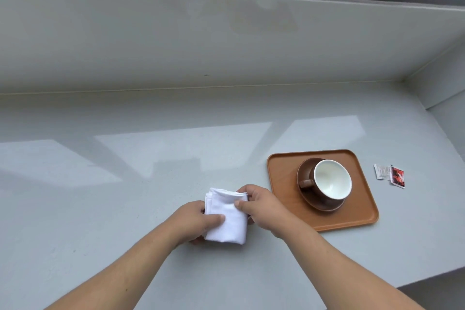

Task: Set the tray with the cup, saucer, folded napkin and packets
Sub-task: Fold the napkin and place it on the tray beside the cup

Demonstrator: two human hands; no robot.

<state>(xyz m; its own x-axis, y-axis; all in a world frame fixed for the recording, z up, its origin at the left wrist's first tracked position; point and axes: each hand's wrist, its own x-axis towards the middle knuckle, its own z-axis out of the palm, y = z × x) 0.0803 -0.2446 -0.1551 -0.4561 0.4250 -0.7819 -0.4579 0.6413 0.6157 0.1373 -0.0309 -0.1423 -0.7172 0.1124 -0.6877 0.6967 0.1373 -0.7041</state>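
Note:
A white folded napkin (pixel 227 219) is held just above the grey counter, left of the tray. My left hand (pixel 193 221) grips its left side with the thumb on top. My right hand (pixel 261 206) pinches its upper right edge. The orange-brown tray (pixel 281 184) lies to the right. On it stands a brown saucer (pixel 324 205) carrying a brown cup (pixel 332 178) with a white inside, its handle pointing left. Two packets lie on the counter right of the tray: a white packet (pixel 382 171) and a red and black packet (pixel 398 175).
The grey counter (pixel 125 184) runs back to a low wall under a window. A side wall closes off the far right corner. The counter's front edge drops away at the lower right (pixel 427 282).

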